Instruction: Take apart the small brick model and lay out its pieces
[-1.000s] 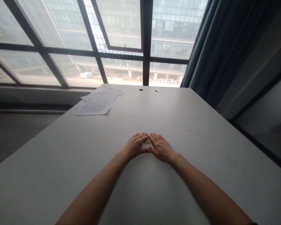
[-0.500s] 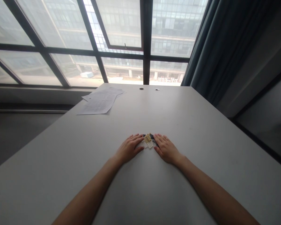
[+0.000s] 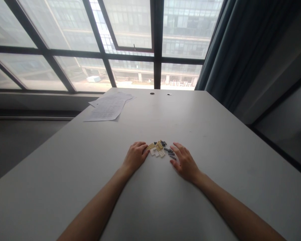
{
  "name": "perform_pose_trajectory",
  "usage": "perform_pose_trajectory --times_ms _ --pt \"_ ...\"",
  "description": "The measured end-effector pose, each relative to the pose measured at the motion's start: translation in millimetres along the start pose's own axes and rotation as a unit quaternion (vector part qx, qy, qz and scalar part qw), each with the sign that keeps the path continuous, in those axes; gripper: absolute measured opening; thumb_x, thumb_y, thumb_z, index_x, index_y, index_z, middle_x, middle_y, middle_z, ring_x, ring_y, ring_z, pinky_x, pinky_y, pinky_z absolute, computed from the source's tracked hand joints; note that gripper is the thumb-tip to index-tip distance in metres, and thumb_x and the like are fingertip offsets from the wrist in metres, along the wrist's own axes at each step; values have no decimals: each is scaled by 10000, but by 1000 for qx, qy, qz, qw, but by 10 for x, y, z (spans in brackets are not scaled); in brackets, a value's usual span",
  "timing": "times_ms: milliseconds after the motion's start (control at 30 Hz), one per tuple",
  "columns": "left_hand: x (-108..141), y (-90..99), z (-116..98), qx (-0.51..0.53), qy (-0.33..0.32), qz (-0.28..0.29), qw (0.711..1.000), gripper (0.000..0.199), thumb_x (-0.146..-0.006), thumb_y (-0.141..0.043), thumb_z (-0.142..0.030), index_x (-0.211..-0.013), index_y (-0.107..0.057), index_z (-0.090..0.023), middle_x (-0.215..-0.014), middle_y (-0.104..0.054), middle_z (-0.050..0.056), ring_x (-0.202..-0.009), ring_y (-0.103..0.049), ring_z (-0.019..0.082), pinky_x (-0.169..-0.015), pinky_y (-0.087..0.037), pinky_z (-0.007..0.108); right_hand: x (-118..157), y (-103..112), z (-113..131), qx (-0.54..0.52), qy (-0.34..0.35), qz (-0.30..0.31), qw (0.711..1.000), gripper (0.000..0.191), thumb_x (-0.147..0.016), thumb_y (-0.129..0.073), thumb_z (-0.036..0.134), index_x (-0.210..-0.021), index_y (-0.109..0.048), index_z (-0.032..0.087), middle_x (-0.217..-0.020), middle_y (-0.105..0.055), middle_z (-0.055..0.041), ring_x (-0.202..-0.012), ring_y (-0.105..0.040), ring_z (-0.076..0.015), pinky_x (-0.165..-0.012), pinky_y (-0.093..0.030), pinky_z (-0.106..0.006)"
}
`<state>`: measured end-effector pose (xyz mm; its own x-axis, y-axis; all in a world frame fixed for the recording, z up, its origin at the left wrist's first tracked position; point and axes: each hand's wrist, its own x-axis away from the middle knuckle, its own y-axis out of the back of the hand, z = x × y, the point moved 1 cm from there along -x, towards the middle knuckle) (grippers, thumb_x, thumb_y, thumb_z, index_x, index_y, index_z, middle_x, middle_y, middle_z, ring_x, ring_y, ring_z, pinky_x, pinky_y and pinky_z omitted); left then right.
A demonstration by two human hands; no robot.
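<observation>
Small building bricks lie in a loose cluster on the white table. Tan bricks [image 3: 159,145] are in the middle, white bricks [image 3: 155,152] towards the front, dark bricks [image 3: 163,143] at the back and grey bricks [image 3: 171,153] on the right. My left hand [image 3: 136,154] rests at the left edge of the cluster, its fingertips touching or very near the tan bricks; whether it grips one cannot be made out. My right hand [image 3: 185,162] is beside the grey bricks, fingers spread and curved, holding nothing.
Printed papers [image 3: 106,108] lie overlapping at the table's far left. Two round cable holes, one dark [image 3: 152,93] and one partly white [image 3: 169,94], are near the far edge. Large windows stand behind the table [image 3: 150,207], and a dark curtain [image 3: 215,63] hangs at the right.
Both hands have moved apart, left hand to the left and right hand to the right. More of the bricks now show between them, and the right fingers have spread.
</observation>
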<state>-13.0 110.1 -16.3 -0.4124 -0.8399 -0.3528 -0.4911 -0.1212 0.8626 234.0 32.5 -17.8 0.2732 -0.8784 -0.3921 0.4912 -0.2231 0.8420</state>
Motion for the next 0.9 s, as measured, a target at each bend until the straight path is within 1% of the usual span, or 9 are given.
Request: perform_pose_trajectory --times_ms 100,233,333,533,633,733,833,900 --pt "-17 -2 -20 3 8 -8 1000 271 -875 -504 -351 -958 -697 -180 -1081 -661 85 -1026 -566 253 -966 -435 420 18 28 47 8 15 -13 1000 468 -878 -488 274 -1326 -454 143 -1384 -442 -154 -1304 -359 -275 -1084 -315 -465" --pt "-27 23 -4 17 27 -13 999 247 -852 -533 -354 -943 -692 -187 -1043 -671 76 -1005 -562 251 -947 -433 408 1 31 38 3 0 -38 999 425 -881 -491 262 -1291 -485 147 -1334 -484 -151 -1250 -413 -275 -1051 -350 -453" --pt "-39 37 11 31 60 -20 998 225 -808 -580 -348 -918 -690 -186 -1010 -677 72 -984 -561 254 -919 -434 400 0 20 9 -4 -6 -52 999 408 -875 -512 251 -1270 -500 151 -1305 -504 -148 -1214 -441 -274 -1025 -373 -449" --pt "-52 66 -5 73 129 -29 989 188 -728 -640 -342 -816 -695 -185 -831 -665 58 -854 -575 233 -796 -449 347 12 9 15 -10 6 -58 998 386 -861 -533 225 -1242 -524 162 -1274 -525 -144 -1178 -465 -274 -997 -397 -449" --pt "-60 70 5 105 149 -32 983 182 -711 -648 -356 -761 -697 -187 -746 -650 42 -766 -580 212 -735 -445 325 9 8 23 -12 4 -52 999 375 -852 -545 222 -1224 -542 181 -1263 -535 -141 -1171 -474 -278 -988 -405 -457" --pt "-62 68 6 141 164 -47 975 197 -715 -638 -369 -742 -689 -180 -714 -649 36 -714 -580 193 -702 -448 311 3 21 8 -17 6 -48 999 361 -845 -553 214 -1204 -559 182 -1257 -541 -140 -1174 -475 -280 -991 -402 -461" --pt "2 97 -87 184 176 -80 964 255 -777 -573 -393 -818 -660 -156 -741 -659 44 -716 -595 181 -690 -467 297 3 70 29 -44 -2 -47 998 331 -846 -554 215 -1174 -578 178 -1229 -563 -138 -1151 -494 -279 -990 -401 -470" --pt "105 139 -228 212 168 -93 958 269 -810 -541 -400 -846 -634 -150 -768 -666 44 -727 -607 169 -692 -482 283 11 112 114 -85 -7 -46 995 327 -846 -562 221 -1170 -580 180 -1211 -580 -131 -1142 -505 -276 -987 -405 -465"
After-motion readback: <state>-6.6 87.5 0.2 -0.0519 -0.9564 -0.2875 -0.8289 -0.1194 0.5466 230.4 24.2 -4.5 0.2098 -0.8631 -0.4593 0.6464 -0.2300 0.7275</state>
